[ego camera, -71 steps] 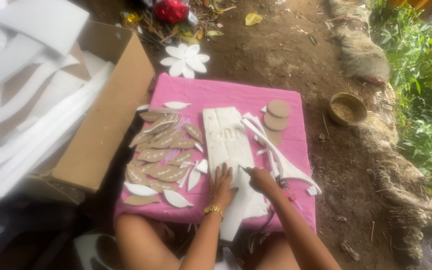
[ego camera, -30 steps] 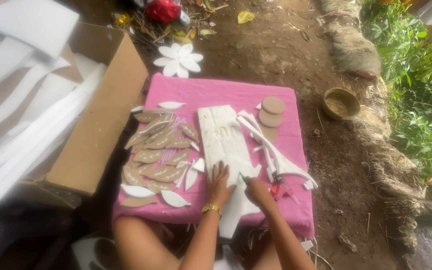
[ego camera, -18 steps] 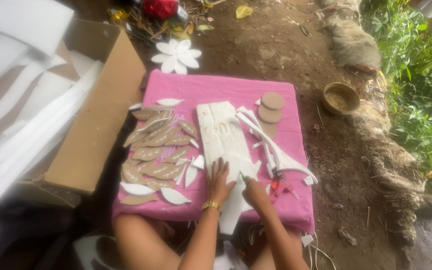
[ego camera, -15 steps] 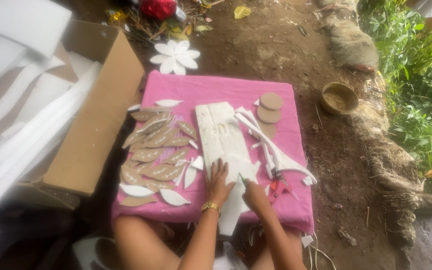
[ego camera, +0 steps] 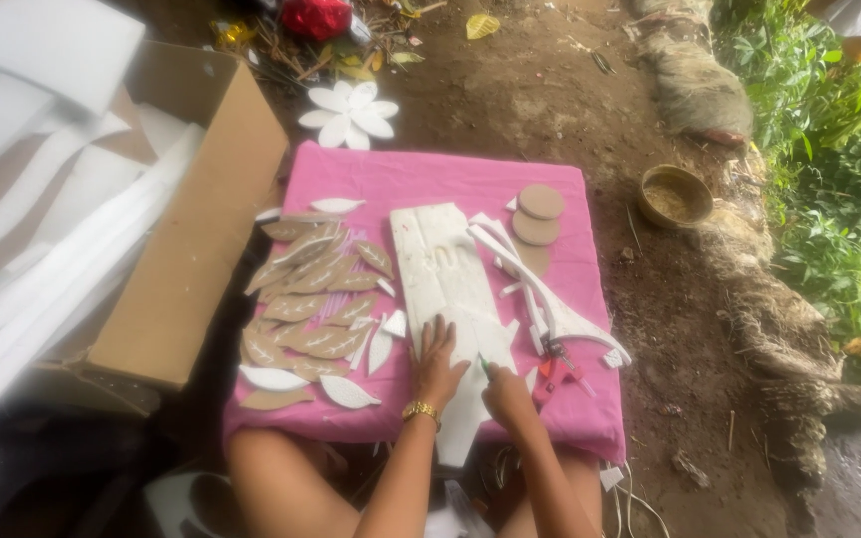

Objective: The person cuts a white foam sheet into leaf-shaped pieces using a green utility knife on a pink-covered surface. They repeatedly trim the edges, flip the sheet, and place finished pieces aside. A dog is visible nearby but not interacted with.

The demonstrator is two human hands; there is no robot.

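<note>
white foam strip point(ego camera: 447, 289) lies mid pink cloth point(ego camera: 421, 179), long axis running away from the person | left hand point(ego camera: 436, 361) flat, fingers spread, pressing its near end | right hand point(ego camera: 506, 394) just beside, clenched on a green-tipped tool point(ego camera: 485, 369), tip at strip's right edge

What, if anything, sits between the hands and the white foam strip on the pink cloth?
Nothing visible. The left hand lies flat on the white foam strip, fingers spread. The right hand is at the strip's right edge, holding a small green-tipped tool against it. The leaf cut-outs and the red tool lie off to either side.
</note>
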